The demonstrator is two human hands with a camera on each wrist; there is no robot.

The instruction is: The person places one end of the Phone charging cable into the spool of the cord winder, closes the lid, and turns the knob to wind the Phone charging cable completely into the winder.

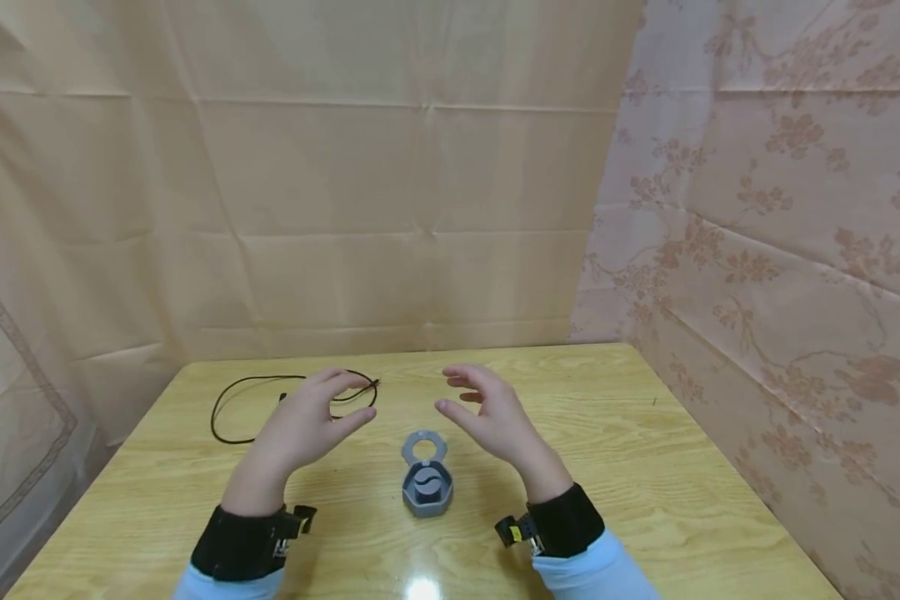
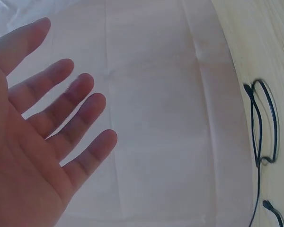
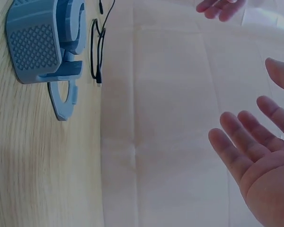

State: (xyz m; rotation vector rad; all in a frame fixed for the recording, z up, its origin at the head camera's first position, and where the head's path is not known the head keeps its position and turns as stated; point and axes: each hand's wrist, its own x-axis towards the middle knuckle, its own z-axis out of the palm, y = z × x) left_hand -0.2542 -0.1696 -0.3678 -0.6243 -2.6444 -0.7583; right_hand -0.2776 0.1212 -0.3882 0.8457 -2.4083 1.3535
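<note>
head: left hand [image 1: 307, 425], right hand [image 1: 493, 419] raised, fingers loose, both holding nothing; box [image 1: 427, 507] on table [image 1: 645, 500] between, nearer wearer; cable [image 1: 270, 377] part-hidden by left hand | left wrist: fingers spread, cable's bundled loop (unblocked) | right wrist: box's textured side (only here)

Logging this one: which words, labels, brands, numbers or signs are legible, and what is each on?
Readable text: none in any view.
Yellow patch on the right-wrist camera: too small to tell whether it bears text.
Grey hexagonal container: no legible lettering; its inner piece shows only a wavy line.
</note>
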